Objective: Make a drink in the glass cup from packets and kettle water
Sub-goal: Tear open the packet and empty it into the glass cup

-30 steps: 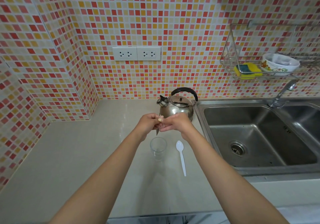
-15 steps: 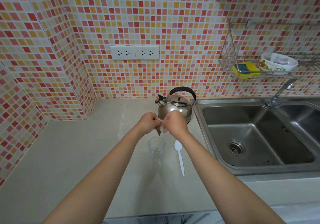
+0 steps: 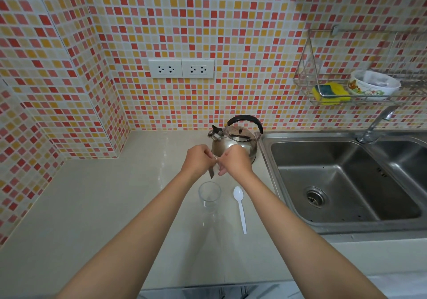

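Note:
A clear glass cup stands upright on the beige counter, and nothing shows inside it. Just above and behind the cup, my left hand and my right hand pinch a small packet between them; its lower end hangs down from my left fingers. A steel kettle with a black handle sits behind my hands, beside the sink. A white plastic spoon lies on the counter to the right of the cup.
A double steel sink with a tap fills the right side. Above it a wire rack holds a yellow sponge and a patterned bowl. Two wall sockets sit on the tiled wall.
Both hands stay together on the packet above the cup, with small finger shifts. The view has tilted slightly upward.

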